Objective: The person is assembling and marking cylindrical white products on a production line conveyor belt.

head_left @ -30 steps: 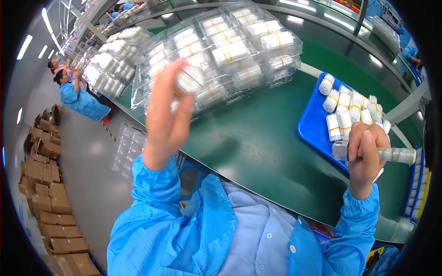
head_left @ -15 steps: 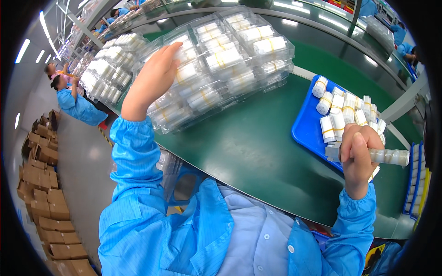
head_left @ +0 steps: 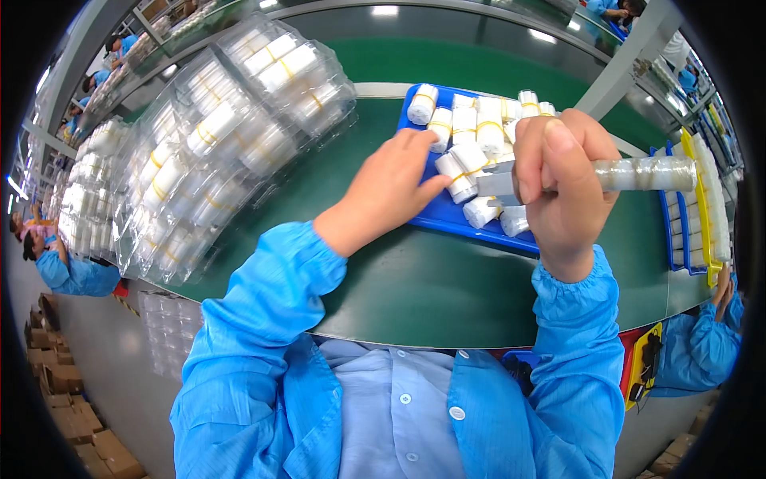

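My left hand (head_left: 383, 182) reaches to the left side of a blue tray (head_left: 435, 217), thumb and fingers apart. Its fingertips are at a white roll (head_left: 440, 128) with a yellow band; whether they touch it I cannot tell. Several similar banded white rolls (head_left: 489, 132) lie loosely in the tray. Over the tray's front right part, my right hand (head_left: 566, 180) is closed round a flat-bladed metal tool (head_left: 650, 174) with a handle wrapped in translucent tape. The blade points left above the rolls, and my right hand hides part of the tray.
Stacked clear plastic trays (head_left: 219, 132) filled with banded white rolls stand on the green table (head_left: 375, 275) at left, more stacks (head_left: 92, 191) beyond. Blue and yellow racks (head_left: 694, 211) stand at right. A grey post (head_left: 626, 64) rises behind. Co-workers sit or stand around.
My left hand has left the clear plastic trays and come right to the blue tray. My right hand still holds the tool over the rolls. The view has turned to the right.
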### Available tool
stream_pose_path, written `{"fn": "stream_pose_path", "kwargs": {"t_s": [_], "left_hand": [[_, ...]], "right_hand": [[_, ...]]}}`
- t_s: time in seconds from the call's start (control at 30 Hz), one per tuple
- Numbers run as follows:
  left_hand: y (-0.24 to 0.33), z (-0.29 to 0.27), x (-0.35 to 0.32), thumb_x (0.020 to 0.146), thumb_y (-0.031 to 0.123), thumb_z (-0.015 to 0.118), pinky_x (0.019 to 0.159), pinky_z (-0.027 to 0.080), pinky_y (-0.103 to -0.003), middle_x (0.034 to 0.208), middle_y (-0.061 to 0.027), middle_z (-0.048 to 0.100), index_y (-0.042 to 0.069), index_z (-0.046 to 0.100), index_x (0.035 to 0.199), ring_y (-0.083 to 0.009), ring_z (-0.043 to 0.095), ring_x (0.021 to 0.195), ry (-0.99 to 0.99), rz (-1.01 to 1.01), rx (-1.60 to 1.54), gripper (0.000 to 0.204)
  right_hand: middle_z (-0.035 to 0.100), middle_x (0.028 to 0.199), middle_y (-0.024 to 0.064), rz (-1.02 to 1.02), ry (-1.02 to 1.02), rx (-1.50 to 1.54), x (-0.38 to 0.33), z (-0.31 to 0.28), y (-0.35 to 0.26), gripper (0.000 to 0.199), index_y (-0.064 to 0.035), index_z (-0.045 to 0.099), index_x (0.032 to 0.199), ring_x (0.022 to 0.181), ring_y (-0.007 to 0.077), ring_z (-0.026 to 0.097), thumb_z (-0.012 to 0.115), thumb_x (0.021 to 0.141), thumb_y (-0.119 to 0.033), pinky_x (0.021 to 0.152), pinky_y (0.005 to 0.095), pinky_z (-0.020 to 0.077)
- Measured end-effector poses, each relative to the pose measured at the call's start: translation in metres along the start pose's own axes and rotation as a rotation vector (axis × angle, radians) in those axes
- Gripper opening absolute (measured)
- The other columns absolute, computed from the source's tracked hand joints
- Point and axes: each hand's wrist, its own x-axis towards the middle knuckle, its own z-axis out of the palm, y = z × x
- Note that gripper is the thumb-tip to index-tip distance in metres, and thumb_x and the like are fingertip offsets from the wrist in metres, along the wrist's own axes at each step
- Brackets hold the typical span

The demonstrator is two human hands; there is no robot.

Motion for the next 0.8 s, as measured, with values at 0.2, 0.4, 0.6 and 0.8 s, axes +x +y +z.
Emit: {"fn": "stream_pose_path", "kwargs": {"t_s": [0.2,0.4,0.6,0.8], "left_hand": [[0.018,0.014,0.024,0.075,0.015,0.075,0.098,0.038,-0.046,0.122,-0.01,0.055,0.008,0.057,0.12,-0.0325,0.047,0.117,-0.046,0.227,0.024,0.049],[0.021,-0.025,0.001,0.073,0.013,0.077,0.083,0.049,-0.04,0.108,-0.0099,0.057,0.007,0.06,0.11,-0.0321,0.058,0.097,-0.05,0.125,-0.143,0.042],[0.03,-0.075,-0.062,0.069,0.014,0.083,0.067,0.05,-0.033,0.105,-0.0105,0.057,0.005,0.061,0.11,-0.0249,0.059,0.082,-0.178,0.018,-0.149,0.048],[0.021,-0.048,-0.097,0.071,0.009,0.079,0.072,0.05,-0.034,0.101,-0.0085,0.057,0.004,0.062,0.105,-0.0234,0.058,0.084,-0.243,-0.291,-0.449,0.038]], "right_hand": [[0.05,0.053,-0.0002,-0.036,-0.028,0.022,0.006,-0.006,0.002,0.034,-0.0084,0.045,0.061,0.048,0.0065,0.044,0.06,0.091,-0.012,0.046,0.0243,0.0354],[0.05,0.053,-0.0007,0.001,-0.034,0.051,0.005,-0.003,0.005,0.034,-0.0083,0.046,0.062,0.048,0.0059,0.044,0.06,0.092,-0.013,0.046,0.0238,0.0354],[0.051,0.055,-0.0009,0.205,-0.117,0.135,-0.013,0.018,0.026,0.034,-0.0081,0.048,0.062,0.05,0.0054,0.044,0.06,0.093,-0.015,0.047,0.0236,0.0355],[0.054,0.058,-0.0001,0.307,-0.296,0.061,-0.045,0.048,0.053,0.03,-0.0044,0.055,0.065,0.051,0.0054,0.045,0.061,0.094,-0.013,0.046,0.0241,0.0352]]}}
